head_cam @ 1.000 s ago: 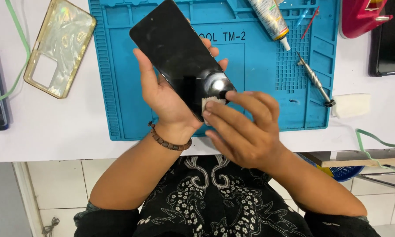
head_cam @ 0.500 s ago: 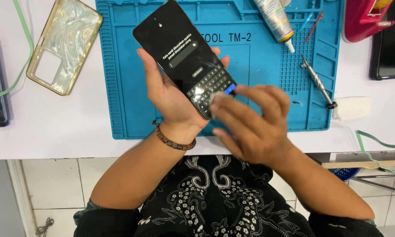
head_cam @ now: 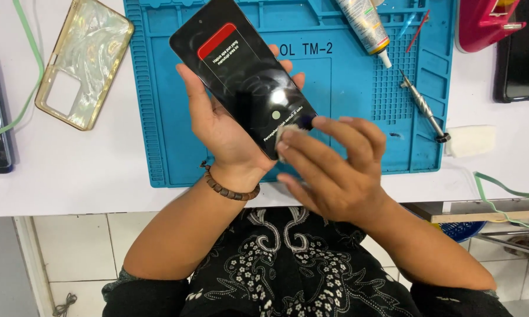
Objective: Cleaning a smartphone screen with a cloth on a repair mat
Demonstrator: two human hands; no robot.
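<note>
Over a blue repair mat [head_cam: 358, 88] on a white bench, the left hand [head_cam: 229, 132] grips a black smartphone [head_cam: 244, 76] while the right hand [head_cam: 335, 170] pinches a small white wipe [head_cam: 285, 136] against its lower screen; light, even pressure seems wise.

Single view, from a head-worn camera. Looks steeply down and forward, close over the left hand [head_cam: 229, 132] and right hand [head_cam: 335, 170], both near the middle of the frame. Takes in the white surface [head_cam: 88, 170] beyond the hands, tiled floor [head_cam: 76, 252] below them, and the wearer's lap at the bottom edge.
</note>
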